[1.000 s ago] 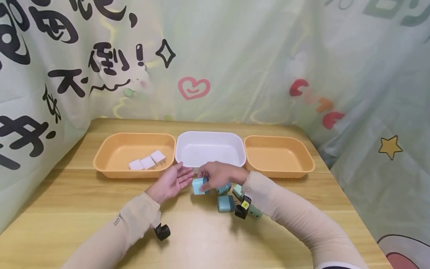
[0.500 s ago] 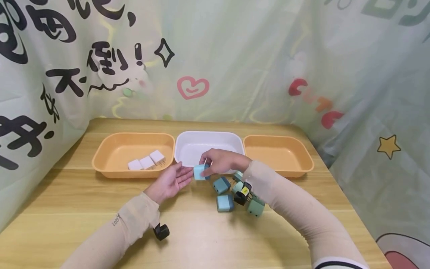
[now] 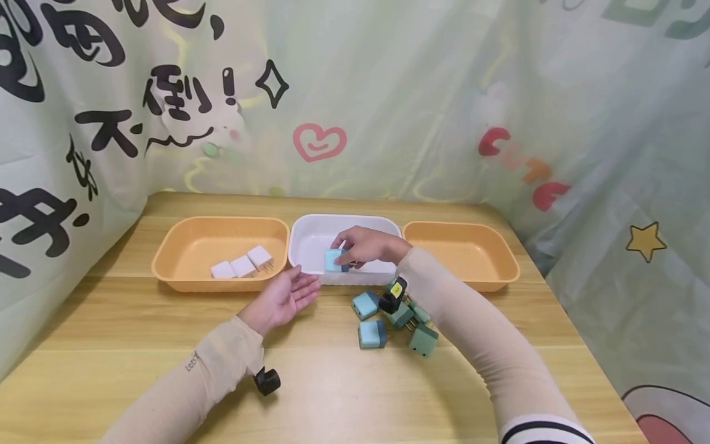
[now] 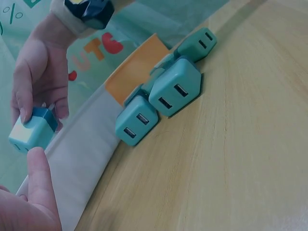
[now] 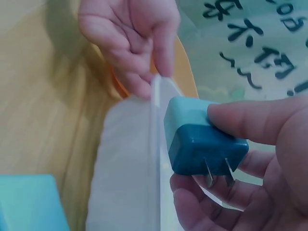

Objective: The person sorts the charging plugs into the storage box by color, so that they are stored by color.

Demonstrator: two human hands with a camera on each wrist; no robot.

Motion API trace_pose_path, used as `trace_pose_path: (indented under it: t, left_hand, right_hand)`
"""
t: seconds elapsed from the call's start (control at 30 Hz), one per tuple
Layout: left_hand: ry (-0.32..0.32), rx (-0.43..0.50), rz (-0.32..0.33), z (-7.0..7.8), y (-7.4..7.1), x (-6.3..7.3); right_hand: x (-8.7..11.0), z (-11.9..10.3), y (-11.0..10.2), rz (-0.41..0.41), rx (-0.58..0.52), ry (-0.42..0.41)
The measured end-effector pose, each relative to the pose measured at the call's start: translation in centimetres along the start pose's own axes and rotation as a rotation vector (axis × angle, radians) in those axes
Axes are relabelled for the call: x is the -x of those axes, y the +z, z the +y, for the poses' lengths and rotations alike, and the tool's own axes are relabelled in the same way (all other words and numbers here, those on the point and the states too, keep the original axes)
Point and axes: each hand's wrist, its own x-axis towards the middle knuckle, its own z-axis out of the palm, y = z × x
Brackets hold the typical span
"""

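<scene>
My right hand (image 3: pixel 368 245) pinches a blue charger plug (image 3: pixel 334 260) between thumb and fingers, over the front part of the white tray (image 3: pixel 302 237). In the right wrist view the blue charger plug (image 5: pixel 207 137) shows a darker end with two metal prongs. Palm up, my left hand (image 3: pixel 283 299) lies near the corner between the white tray and the left orange tray (image 3: pixel 183 237), its fingers straight and holding nothing. Two more blue charger plugs, one farther back (image 3: pixel 364 304) and one nearer (image 3: pixel 371 334), lie on the table beside several green charger plugs (image 3: pixel 424 340).
Three white charger plugs (image 3: pixel 242 267) lie in the left orange tray. A right orange tray (image 3: pixel 460 246) adjoins the white one. The wooden table (image 3: pixel 333 394) extends in front of the trays, and a printed cloth (image 3: pixel 399 111) hangs behind.
My right hand has lifted the blue charger plug from beside the left fingertips and carried it up and away, over the white tray. My left hand has stayed in place.
</scene>
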Motion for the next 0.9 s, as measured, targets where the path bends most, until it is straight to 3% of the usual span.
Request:
trace_pose_path:
  t: [0.53,0.9]
  left_hand:
    - [-0.001,-0.006,0.010,0.1,0.4,0.2]
    - [-0.004,0.000,0.016,0.0,0.2,0.1]
  right_hand:
    - [-4.1,2.8,-2.3,-0.085,-0.229,0.197]
    - [-6.1,4.7,-3.0,-0.024,-0.296,0.320]
